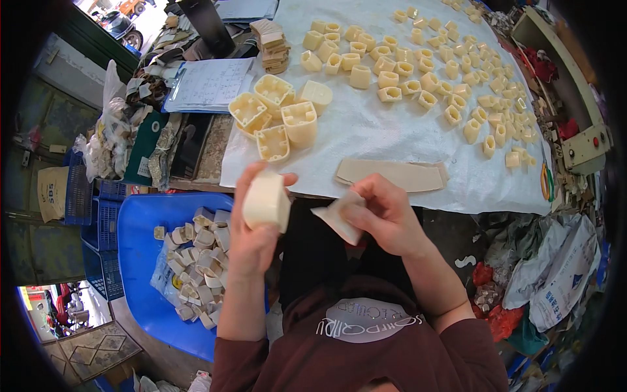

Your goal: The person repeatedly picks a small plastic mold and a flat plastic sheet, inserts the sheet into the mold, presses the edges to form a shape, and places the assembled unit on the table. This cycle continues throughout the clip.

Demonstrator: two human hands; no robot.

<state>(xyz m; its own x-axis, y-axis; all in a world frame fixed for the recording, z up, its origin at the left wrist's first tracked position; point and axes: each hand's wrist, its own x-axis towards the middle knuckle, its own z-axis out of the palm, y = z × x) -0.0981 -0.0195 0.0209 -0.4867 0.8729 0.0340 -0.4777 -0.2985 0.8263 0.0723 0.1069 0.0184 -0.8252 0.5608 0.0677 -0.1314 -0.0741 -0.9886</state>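
Observation:
My left hand (249, 247) is wrapped around a chunky cream plastic shoe heel (266, 201), held upright just off the table's front edge. Between the thumb and fingers of my right hand (389, 221), a small beige piece of thin covering material (339, 219) is pinched, apart from the heel. Just beyond my hands, several large hollow cream heels (272, 144) stand grouped on the white-covered table (320, 179). A stack of beige strips (392, 174) lies along the near edge, close to my right hand.
Many smaller cream heels (388, 80) spread over the table's far right. A blue tub (140, 261) of covered heels (199, 261) stands at lower left. A clipboard (206, 85) and stacked beige pieces (270, 46) lie back left; scissors (547, 181) at right; plastic bags (555, 261) below.

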